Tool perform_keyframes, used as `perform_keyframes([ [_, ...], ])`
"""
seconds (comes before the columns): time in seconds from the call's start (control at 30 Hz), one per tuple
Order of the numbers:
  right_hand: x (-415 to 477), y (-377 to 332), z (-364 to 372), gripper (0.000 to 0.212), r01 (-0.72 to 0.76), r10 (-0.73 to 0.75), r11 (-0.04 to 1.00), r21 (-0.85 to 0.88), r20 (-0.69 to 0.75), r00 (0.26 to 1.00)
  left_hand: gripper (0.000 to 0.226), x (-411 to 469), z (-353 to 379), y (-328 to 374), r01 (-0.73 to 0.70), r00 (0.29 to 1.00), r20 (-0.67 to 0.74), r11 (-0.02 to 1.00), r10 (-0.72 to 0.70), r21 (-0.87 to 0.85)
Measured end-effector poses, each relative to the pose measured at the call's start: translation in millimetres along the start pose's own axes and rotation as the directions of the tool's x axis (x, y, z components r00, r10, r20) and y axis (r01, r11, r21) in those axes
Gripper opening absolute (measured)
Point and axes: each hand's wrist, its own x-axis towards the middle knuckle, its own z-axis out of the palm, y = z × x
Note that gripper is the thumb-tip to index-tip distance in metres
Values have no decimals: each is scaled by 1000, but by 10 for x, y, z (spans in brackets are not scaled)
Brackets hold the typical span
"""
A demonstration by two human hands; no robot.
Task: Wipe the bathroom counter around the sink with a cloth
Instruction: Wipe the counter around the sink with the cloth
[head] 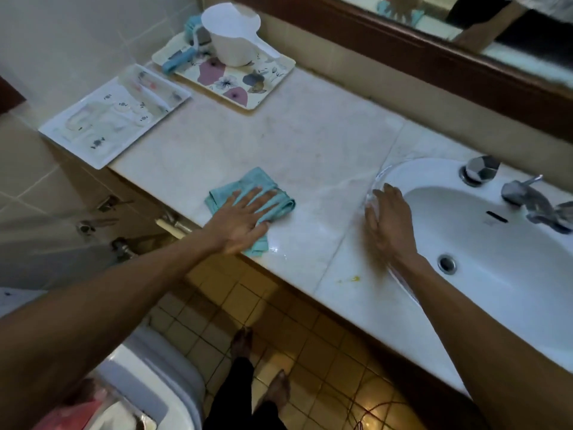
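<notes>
Marble-look counter [310,144] runs from the left tiled wall to the white sink [483,243] at right, mirror along the far side. Head view only: left hand [242,218] lies flat, fingers spread, palm pressing the teal cloth [257,184] onto the near edge of the counter, left of the sink; nothing pinched, just weight holding it. Right hand [390,221] rests open on the sink's left rim, fingers loosely together, blurred, gripping nothing. Risks as I read them: cloth hangs partly over the near edge, so a stroke toward the body could drag it off onto the floor. Yellow spot [355,278] sits near the front edge between cloth and sink; a fast pass would likely smear it rather than lift it. Wet sheen beside the cloth means a flat palm can skid. Farther left, the floral tray [263,88] with the white jug [231,34] and the clear tray [102,125], which overhangs the counter end, could get knocked by a long sweep. Taps [480,170] are well clear for now.
</notes>
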Motion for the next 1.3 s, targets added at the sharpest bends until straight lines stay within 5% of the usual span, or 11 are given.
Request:
perform_keyframes([
  [0.13, -482, 336, -87, 49, -203, 203, 958, 203, 23, 979, 63, 423, 96, 643, 441, 883, -111, 888, -456, -132],
  [0.2, -694, 474, -101, 52, -267, 258, 928, 261, 68, 964, 63, 616, 131, 1129, 503, 841, -107, 840, -530, -204],
  [0.27, -820, 573, -121, 51, -313, 300, 912, 265, 91, 950, 61, 667, 188, 1596, 422, 886, -111, 882, -450, -208],
  [0.37, -919, 630, -187, 49, -352, 340, 892, 283, 95, 936, 60, 394, 320, 2045, 132, 983, -105, 979, -149, -152],
  [0.53, -1038, 669, -236, 49, -369, 355, 917, 152, 114, 928, 61, 42, 230, 1445, -269, 963, 26, 963, 269, 1],
  [0.67, -1051, 678, -249, 57, -386, 378, 917, 97, 96, 921, 60, 290, 76, 981, -58, 998, 27, 998, 58, 18],
  [0.83, -1018, 644, -245, 60, -389, 384, 920, 50, 86, 920, 67, 428, 185, 1451, 256, 966, -13, 965, -257, -57],
  [1.0, -929, 567, -239, 66, -466, 462, 885, -23, 168, 871, 64, -100, 345, 2143, -69, 997, 26, 995, 71, -78],
  [1.13, -936, 584, -201, 70, -502, 503, 863, -56, 179, 846, 60, 31, 183, 1450, -397, 912, 109, 918, 396, -16],
  [1.2, -944, 563, -172, 68, -519, 524, 852, -75, 164, 836, 60, 205, 73, 950, -320, 942, 110, 947, 316, 20],
  [1.3, -971, 486, -145, 49, -481, 497, 864, -149, 103, 861, 58, 382, 31, 738, -8, 999, 53, 999, 10, -50],
])
